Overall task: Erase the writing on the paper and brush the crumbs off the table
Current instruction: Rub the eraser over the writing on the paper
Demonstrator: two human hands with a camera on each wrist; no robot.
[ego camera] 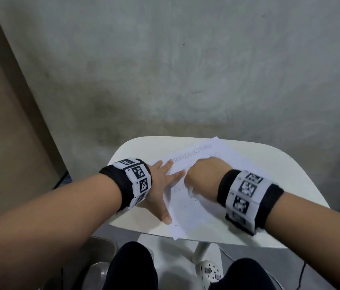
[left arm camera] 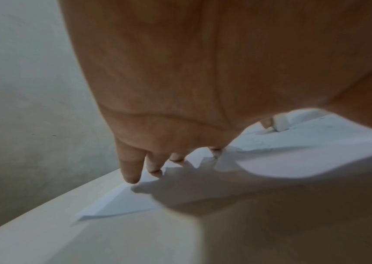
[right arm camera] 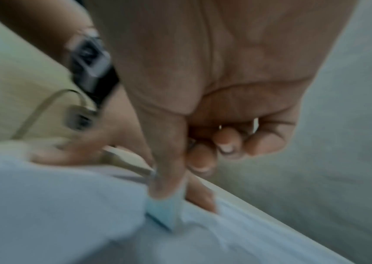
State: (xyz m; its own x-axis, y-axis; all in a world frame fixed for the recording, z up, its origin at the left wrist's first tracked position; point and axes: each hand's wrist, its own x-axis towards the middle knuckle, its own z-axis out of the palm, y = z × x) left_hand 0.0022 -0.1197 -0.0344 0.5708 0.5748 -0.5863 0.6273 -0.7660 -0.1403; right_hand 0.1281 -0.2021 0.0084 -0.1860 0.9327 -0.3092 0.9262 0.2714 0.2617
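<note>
While left hand (ego camera: pixel 160 185) pins paper (ego camera: pixel 202 208), right hand (ego camera: pixel 204 174) pinches eraser (right arm camera: pixel 164 212) on it.

The head view looks steeply down on the worktop (ego camera: pixel 290 185) from above; both wrist views sit close, low over it. All three share the paper (ego camera: pixel 202 210).

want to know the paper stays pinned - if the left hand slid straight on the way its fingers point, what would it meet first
Probably the right hand. The left hand lies flat on the paper, its fingers pointing toward the right hand, which pinches the eraser just beyond them. Depth is hard to judge; only paper shows between.
</note>
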